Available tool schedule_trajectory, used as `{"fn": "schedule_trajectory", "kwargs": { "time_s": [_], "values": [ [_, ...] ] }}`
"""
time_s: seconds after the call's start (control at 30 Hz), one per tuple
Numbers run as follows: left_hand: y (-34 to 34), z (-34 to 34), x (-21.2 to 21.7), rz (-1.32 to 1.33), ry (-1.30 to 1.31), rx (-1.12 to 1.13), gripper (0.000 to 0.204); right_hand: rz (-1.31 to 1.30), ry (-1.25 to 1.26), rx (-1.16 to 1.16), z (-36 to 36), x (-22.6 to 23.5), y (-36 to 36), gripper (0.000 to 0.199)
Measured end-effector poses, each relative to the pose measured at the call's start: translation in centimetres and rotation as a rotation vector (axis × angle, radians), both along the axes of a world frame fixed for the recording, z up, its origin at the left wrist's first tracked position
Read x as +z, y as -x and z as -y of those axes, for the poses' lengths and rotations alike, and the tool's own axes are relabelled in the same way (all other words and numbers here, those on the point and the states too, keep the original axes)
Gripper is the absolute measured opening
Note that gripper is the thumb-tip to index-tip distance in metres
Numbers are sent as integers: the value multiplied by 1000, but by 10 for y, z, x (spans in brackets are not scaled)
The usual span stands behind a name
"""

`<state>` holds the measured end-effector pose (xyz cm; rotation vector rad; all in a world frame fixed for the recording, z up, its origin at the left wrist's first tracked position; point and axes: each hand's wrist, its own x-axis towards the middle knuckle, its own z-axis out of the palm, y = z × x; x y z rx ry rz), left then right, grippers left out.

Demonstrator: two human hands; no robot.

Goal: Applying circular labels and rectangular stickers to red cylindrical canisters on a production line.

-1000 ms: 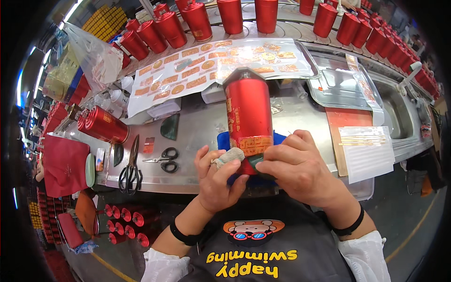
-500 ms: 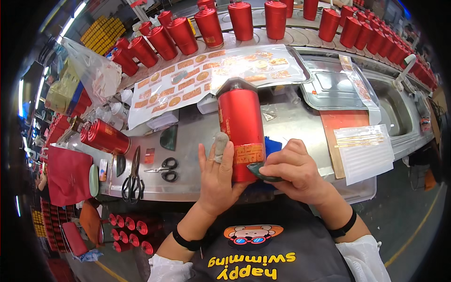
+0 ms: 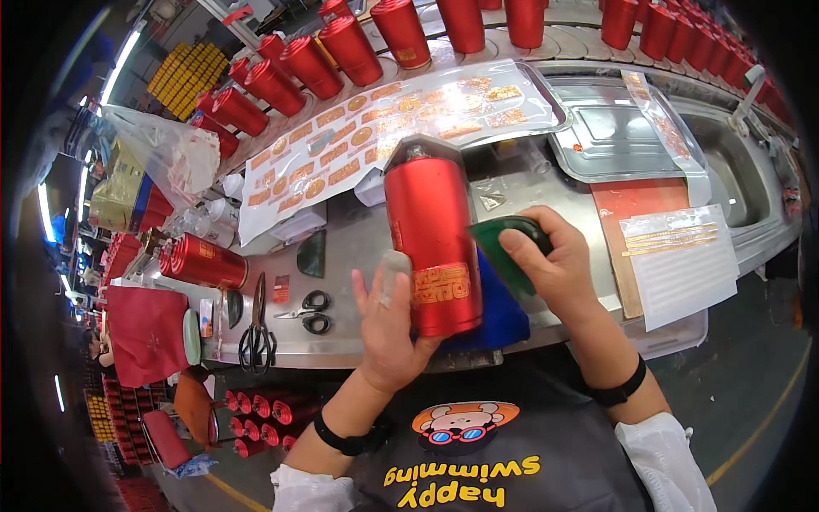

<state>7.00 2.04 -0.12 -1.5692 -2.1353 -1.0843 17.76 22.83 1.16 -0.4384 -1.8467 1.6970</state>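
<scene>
A glossy red canister [image 3: 433, 222] lies on its side before me, its narrow neck end toward a dark angular holder [image 3: 452, 147]. Around its near end runs a gold patterned decal [image 3: 441, 286]. My left hand [image 3: 394, 328] holds the canister at its near left side, thumb by the base; a pale finger cot covers one fingertip. To the right of the canister, my right hand [image 3: 550, 256] grips a dark green scraper [image 3: 503, 247], raised clear of the decal. Blue cloth [image 3: 503, 316] lies under the canister's right side.
Gold decal sheets [image 3: 341, 145] lie on a tray beyond the canister. Black-handled scissors [image 3: 256, 341], small scissors [image 3: 314, 312], another green scraper [image 3: 312, 254] and another red canister [image 3: 205, 262] sit left. A decal strip sheet [image 3: 678, 264] and sink [image 3: 734, 183] are right. Red canisters line the back.
My right hand has lifted the scraper off the decal and moved it up and right. The canister has turned slightly, and my left fingers have shifted on its side. The view has shifted too.
</scene>
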Motion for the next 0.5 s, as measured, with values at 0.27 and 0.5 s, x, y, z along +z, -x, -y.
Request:
{"fn": "schedule_trajectory", "kwargs": {
  "time_s": [0.27,0.5],
  "values": [
    [3,-17,40,-496,296,-116,51,-31,248,22,1,-10,-21,21],
    [0,-31,41,-680,272,-188,33,-4,121,69,-4,2,-26,20]
  ]
}}
